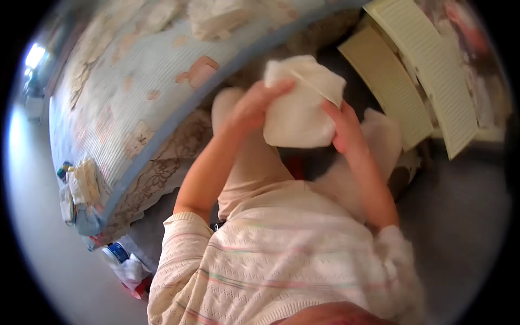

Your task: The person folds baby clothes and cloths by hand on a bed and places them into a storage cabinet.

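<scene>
A folded white cloth is held up in front of my knees, its flat side toward me and a fold line running across its upper part. My left hand grips its left edge, with the thumb lying over the front. On the opposite side my right hand pinches the right edge, thumb on the near face. The fingers behind the cloth are hidden. Both hands are slightly blurred.
To the left is a bed with a patterned light-blue cover, with a crumpled pale cloth on it. Cream louvered panels stand at upper right. Bags and small items hang at the bed's corner; a white plastic bag lies below.
</scene>
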### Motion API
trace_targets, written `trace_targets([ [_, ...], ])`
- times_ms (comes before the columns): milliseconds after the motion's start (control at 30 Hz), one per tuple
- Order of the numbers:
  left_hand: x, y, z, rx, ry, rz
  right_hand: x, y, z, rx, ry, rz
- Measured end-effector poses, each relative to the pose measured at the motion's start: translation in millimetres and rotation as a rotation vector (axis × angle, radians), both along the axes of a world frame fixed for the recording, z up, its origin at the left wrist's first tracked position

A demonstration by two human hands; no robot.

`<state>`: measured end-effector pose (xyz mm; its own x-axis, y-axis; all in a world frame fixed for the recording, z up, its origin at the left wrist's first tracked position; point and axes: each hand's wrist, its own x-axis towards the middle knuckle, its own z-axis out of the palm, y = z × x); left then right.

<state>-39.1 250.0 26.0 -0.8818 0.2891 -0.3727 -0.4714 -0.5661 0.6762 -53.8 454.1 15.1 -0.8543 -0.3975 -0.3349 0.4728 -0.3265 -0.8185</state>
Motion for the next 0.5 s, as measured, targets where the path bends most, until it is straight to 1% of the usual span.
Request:
trace_targets([
  [67, -6, 10, -14, -0.113, 0.013, 0.084, -5, 0, -11, -0.012, -0.077, -0.027],
  [100, -7, 14, -9, -0.083, 0.031, 0.093, -10, 1, -21, -0.083, -0.125, -0.052],
  [133, -8, 20, -4, -0.060, 0.028, 0.094, -12, 0, -18, -0.136, -0.172, -0.097],
  [233, -8, 16, -6, -0.023, 0.065, 0.023, -21, -1, -9, -0.059, -0.256, -0.059],
  [333, -8, 9, -4, -0.023, 0.011, 0.083, -21, -1, -12, -0.264, -0.294, 0.030],
  [433, -9, -2, -9, -0.094, -0.002, 0.107, -17, -7, -35, -0.243, -0.225, 0.114],
  [500, -12, -7, -17, -0.169, 0.013, 0.094, -24, -16, -40, -0.220, -0.246, 0.211],
])
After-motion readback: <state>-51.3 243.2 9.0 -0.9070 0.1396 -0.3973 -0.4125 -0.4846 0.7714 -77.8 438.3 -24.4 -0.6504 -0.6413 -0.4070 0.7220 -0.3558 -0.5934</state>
